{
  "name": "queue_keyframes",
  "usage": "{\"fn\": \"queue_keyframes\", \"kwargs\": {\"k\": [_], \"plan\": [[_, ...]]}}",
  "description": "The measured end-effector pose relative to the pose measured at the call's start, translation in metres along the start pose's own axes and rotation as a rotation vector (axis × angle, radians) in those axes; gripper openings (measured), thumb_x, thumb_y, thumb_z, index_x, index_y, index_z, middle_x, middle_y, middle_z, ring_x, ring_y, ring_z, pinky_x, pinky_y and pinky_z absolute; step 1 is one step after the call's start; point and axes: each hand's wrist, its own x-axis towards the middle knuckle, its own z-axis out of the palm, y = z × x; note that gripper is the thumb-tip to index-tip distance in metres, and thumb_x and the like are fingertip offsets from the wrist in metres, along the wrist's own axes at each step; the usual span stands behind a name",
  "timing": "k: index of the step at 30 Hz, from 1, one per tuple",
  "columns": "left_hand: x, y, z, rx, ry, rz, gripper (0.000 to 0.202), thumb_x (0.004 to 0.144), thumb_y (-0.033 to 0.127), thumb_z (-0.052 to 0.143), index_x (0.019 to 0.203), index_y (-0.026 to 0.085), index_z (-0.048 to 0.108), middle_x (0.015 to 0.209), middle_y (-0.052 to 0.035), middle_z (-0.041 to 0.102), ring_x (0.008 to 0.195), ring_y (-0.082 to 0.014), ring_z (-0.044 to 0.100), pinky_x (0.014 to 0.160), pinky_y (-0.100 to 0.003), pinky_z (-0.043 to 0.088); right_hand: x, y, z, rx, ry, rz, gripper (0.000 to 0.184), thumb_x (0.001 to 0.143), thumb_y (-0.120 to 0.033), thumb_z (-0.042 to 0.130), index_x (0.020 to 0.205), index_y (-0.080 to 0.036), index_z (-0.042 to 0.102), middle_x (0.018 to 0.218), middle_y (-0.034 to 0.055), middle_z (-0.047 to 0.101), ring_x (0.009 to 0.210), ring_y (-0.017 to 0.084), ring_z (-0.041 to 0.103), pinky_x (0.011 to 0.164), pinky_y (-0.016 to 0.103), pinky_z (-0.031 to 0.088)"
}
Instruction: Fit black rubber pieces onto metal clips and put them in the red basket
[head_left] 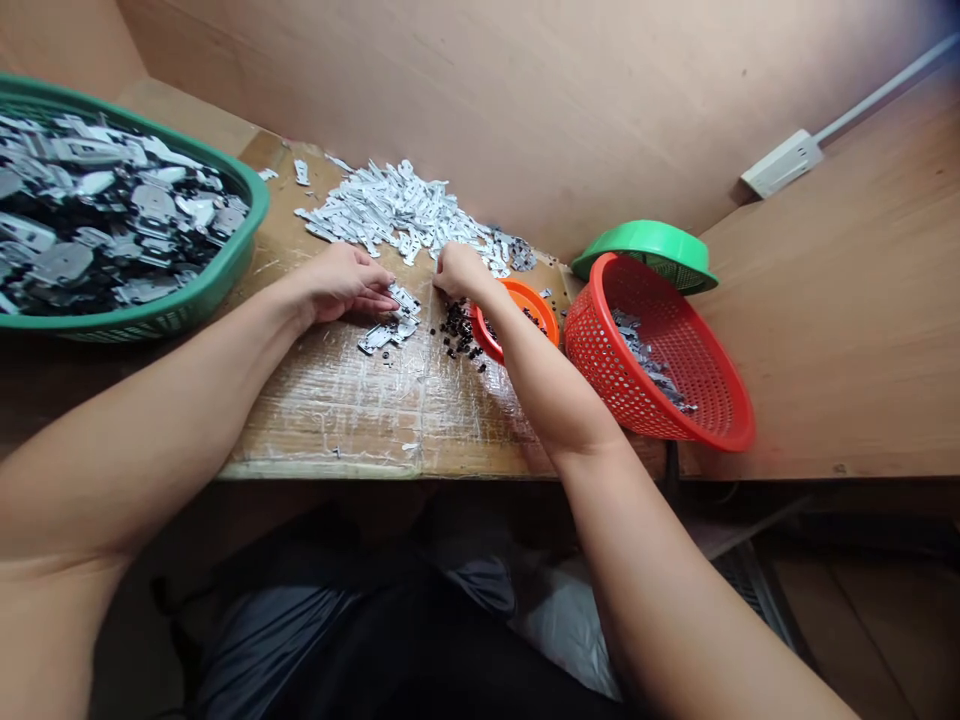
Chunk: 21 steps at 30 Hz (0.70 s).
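My left hand (341, 282) rests on the wooden bench (337, 400), its fingers pressed together on a small flat metal plate (403, 299). Several more such plates (384, 335) lie just below it. My right hand (459, 270) is curled into a pinch at the near edge of a heap of silvery metal strips (390, 210); what it pinches is too small to make out. Beneath that wrist lie scattered small black pieces (457, 335) and a small orange bowl (544, 308) that holds more of them.
A big green basket (225, 270) full of grey metal plates stands at the left. A red mesh basket (720, 420) with some metal parts tilts at the right, a green basket (645, 240) behind it. A white power strip (780, 163) sits on the right wall.
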Motion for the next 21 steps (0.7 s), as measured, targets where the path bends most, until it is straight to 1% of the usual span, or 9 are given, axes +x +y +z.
{"fn": "queue_keyframes", "kwargs": {"k": [3,5,7,9,12,14,17,19,21], "plan": [[0.001,-0.001,-0.002,0.002,-0.020,0.010,0.025,0.093,0.007,0.098,0.113,0.013,0.084,0.090,-0.0128,0.081,0.114,-0.0352,0.093,0.112,-0.042,0.074,-0.011,0.000,-0.013,0.087,-0.050,-0.023,0.015,0.096,-0.002,0.083,0.103,-0.013,0.088,0.098,0.0218,0.090,0.106,0.040,0.086,0.101,0.051,0.073],[0.003,-0.003,-0.002,-0.001,-0.045,0.017,0.034,0.090,0.010,0.102,0.119,0.013,0.086,0.090,-0.0123,0.082,0.115,-0.0372,0.093,0.112,-0.046,0.075,-0.027,0.002,-0.021,0.332,-0.099,0.006,0.012,0.098,-0.008,0.087,0.093,-0.018,0.083,0.090,0.0159,0.086,0.093,0.033,0.084,0.089,0.046,0.073],[0.006,-0.006,-0.003,-0.004,-0.075,0.024,0.038,0.088,0.013,0.105,0.121,0.014,0.087,0.090,-0.0117,0.082,0.113,-0.0374,0.093,0.113,-0.048,0.075,-0.045,0.001,-0.025,0.659,-0.100,0.010,0.018,0.101,-0.017,0.093,0.091,-0.021,0.078,0.090,0.0099,0.084,0.084,0.024,0.079,0.078,0.037,0.068],[0.007,-0.008,-0.003,-0.008,-0.093,0.025,0.031,0.087,0.014,0.106,0.111,0.015,0.086,0.086,-0.0097,0.079,0.105,-0.0337,0.091,0.115,-0.049,0.074,-0.062,-0.005,-0.023,0.952,-0.039,-0.018,0.028,0.099,-0.026,0.101,0.089,-0.023,0.075,0.087,0.0034,0.080,0.077,0.017,0.069,0.070,0.030,0.059],[0.008,-0.009,-0.002,-0.009,-0.109,0.033,0.030,0.085,0.016,0.107,0.100,0.020,0.083,0.077,-0.0032,0.070,0.094,-0.0286,0.086,0.118,-0.050,0.072,-0.080,-0.022,-0.013,1.229,0.014,-0.028,0.036,0.092,-0.029,0.107,0.087,-0.025,0.072,0.082,-0.0018,0.074,0.071,0.013,0.059,0.065,0.027,0.050],[0.007,-0.008,-0.001,-0.004,-0.126,0.041,0.033,0.083,0.016,0.110,0.100,0.021,0.082,0.076,-0.0015,0.069,0.094,-0.0282,0.085,0.119,-0.051,0.071,-0.088,-0.033,-0.008,1.298,0.001,-0.016,0.033,0.091,-0.024,0.103,0.087,-0.026,0.070,0.084,-0.0006,0.077,0.072,0.013,0.060,0.065,0.027,0.050],[0.006,-0.008,-0.001,0.007,-0.122,0.046,0.032,0.083,0.016,0.110,0.098,0.021,0.081,0.073,0.0008,0.065,0.095,-0.0285,0.085,0.118,-0.052,0.070,-0.095,-0.042,-0.006,1.276,-0.028,-0.035,0.026,0.089,-0.017,0.093,0.089,-0.026,0.069,0.087,0.0018,0.079,0.076,0.014,0.062,0.067,0.028,0.050],[0.006,-0.008,-0.002,0.001,-0.108,0.040,0.031,0.083,0.013,0.108,0.096,0.021,0.081,0.071,0.0020,0.061,0.098,-0.0302,0.085,0.118,-0.051,0.069,-0.099,-0.043,-0.007,1.218,-0.034,-0.090,0.022,0.088,-0.016,0.089,0.088,-0.026,0.070,0.084,0.0005,0.075,0.077,0.015,0.058,0.067,0.028,0.048],[0.005,-0.009,-0.003,-0.049,-0.156,0.021,0.031,0.082,0.010,0.106,0.093,0.022,0.080,0.072,0.0017,0.060,0.105,-0.0320,0.087,0.119,-0.050,0.068,-0.102,-0.042,-0.008,1.136,-0.011,-0.158,0.016,0.088,-0.016,0.085,0.088,-0.026,0.073,0.080,-0.0012,0.069,0.077,0.016,0.053,0.068,0.030,0.044]]}}
